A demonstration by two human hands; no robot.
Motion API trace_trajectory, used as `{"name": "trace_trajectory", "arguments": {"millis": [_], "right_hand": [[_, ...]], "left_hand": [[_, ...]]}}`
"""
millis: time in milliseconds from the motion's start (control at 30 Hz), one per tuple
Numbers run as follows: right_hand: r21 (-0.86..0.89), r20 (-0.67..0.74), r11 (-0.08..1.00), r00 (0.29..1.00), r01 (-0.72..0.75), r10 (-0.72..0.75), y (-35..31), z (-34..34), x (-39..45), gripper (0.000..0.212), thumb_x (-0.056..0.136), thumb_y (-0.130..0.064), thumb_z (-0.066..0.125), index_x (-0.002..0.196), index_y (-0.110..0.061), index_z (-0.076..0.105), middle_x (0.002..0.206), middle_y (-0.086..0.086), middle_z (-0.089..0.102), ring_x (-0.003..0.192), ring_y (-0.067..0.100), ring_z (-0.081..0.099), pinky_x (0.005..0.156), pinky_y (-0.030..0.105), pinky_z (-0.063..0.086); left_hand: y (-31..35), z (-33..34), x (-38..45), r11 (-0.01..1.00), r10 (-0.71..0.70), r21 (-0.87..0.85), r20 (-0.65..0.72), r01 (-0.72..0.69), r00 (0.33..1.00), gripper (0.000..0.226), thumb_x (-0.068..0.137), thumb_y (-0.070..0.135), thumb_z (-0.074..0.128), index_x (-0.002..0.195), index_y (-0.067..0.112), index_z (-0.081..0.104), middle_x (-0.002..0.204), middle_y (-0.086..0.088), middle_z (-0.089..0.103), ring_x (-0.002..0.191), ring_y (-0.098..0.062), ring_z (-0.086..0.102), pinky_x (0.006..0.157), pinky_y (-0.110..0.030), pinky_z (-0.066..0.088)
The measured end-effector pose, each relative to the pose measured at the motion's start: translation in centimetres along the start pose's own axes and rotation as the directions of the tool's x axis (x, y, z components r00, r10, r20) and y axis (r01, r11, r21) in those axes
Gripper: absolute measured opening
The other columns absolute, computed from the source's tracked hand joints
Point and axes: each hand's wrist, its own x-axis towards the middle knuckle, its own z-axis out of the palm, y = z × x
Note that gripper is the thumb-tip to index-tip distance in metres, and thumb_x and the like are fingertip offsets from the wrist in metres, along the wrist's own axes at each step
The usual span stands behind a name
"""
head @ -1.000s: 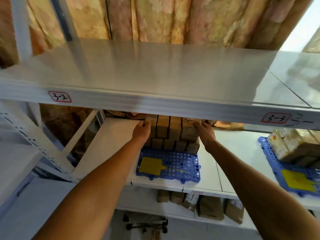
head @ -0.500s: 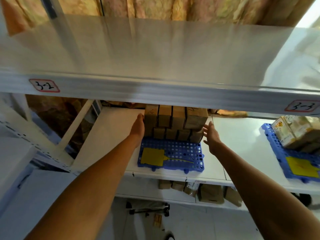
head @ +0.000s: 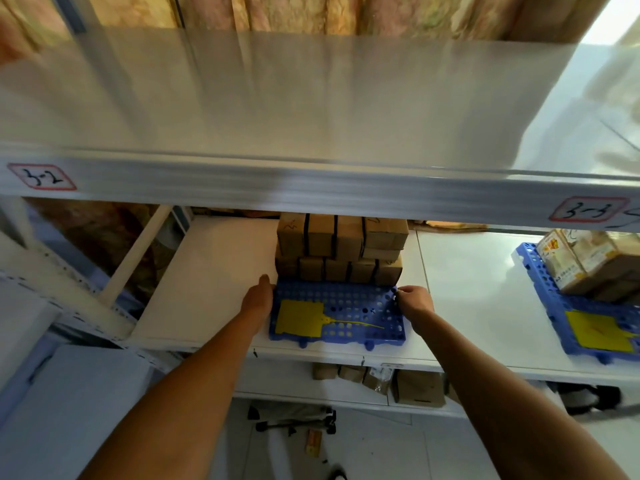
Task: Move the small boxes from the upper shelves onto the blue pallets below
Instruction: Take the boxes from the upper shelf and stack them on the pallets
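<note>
While both arms reach in under the bare metal upper shelf [head: 311,109], the left hand [head: 258,299] lies flat and open against the left edge of the blue pallet [head: 349,306]; the right hand [head: 414,303] curls its fingers on the right edge. Small brown boxes [head: 341,251] sit stacked at the pallet's back, on the white lower shelf [head: 214,271]. Another loaded pallet [head: 554,306] sits far right.

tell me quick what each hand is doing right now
Left hand: open, flat against the left edge of the blue pallet.
Right hand: fingers curled on the pallet's right edge, gripping it.
</note>
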Motion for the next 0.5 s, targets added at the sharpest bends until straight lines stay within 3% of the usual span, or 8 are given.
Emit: {"name": "trace_trajectory", "arguments": {"millis": [167,233,300,400,500], "right_hand": [[-0.074,-0.050,0.997,0.999,-0.020,0.016,1.1,-2.3,0.3,0.025,0.098,-0.017,0.058,0.085,-0.012,0.080,0.088,0.016,0.076,0.084,0.033,0.070,0.077,0.040,0.055],[-0.072,-0.064,0.997,0.998,-0.020,0.016,1.7,-3.1,0.1,0.025,0.098,-0.016,0.059,0.082,-0.013,0.078,0.087,0.016,0.075,0.079,0.030,0.067,0.073,0.037,0.051],[-0.064,-0.069,0.998,0.998,-0.017,0.013,2.3,-3.6,0.2,0.024,0.097,-0.015,0.060,0.085,-0.008,0.079,0.086,0.017,0.074,0.076,0.029,0.065,0.072,0.034,0.048],[-0.058,-0.072,0.998,0.997,-0.014,0.010,2.7,-4.0,0.3,0.025,0.097,-0.018,0.061,0.085,-0.007,0.080,0.088,0.018,0.076,0.084,0.034,0.070,0.077,0.039,0.054],[-0.102,-0.069,0.994,0.997,0.039,-0.046,2.6,-4.2,-0.1,0.029,0.102,-0.022,0.056,0.085,-0.010,0.076,0.096,0.020,0.076,0.089,0.036,0.067,0.077,0.038,0.049]], "left_hand": [[-1.8,2.5,2.4,0.998,0.048,-0.038,0.034,-0.047,0.998,0.097,0.070,0.077,0.025,0.132,0.013,0.064,0.133,-0.017,0.063,0.114,-0.036,0.061,0.107,-0.051,0.046],[-2.0,3.5,2.0,0.999,0.044,-0.025,0.048,-0.042,0.998,0.106,0.062,0.082,0.023,0.131,0.013,0.064,0.133,-0.018,0.063,0.114,-0.036,0.061,0.108,-0.051,0.045],[-1.4,4.2,-0.2,0.999,0.034,-0.010,0.042,-0.034,0.999,0.096,0.073,0.077,0.022,0.133,0.013,0.063,0.134,-0.018,0.063,0.113,-0.035,0.061,0.107,-0.049,0.046],[-0.2,4.8,-3.8,0.998,0.052,0.044,0.020,-0.053,0.998,0.073,0.097,0.059,0.024,0.134,0.010,0.062,0.135,-0.019,0.062,0.114,-0.035,0.060,0.106,-0.047,0.046],[0.0,4.9,-5.1,0.989,0.086,0.123,-0.005,-0.084,0.996,0.061,0.105,0.047,0.026,0.133,0.005,0.061,0.135,-0.022,0.061,0.117,-0.036,0.058,0.106,-0.045,0.044]]}}
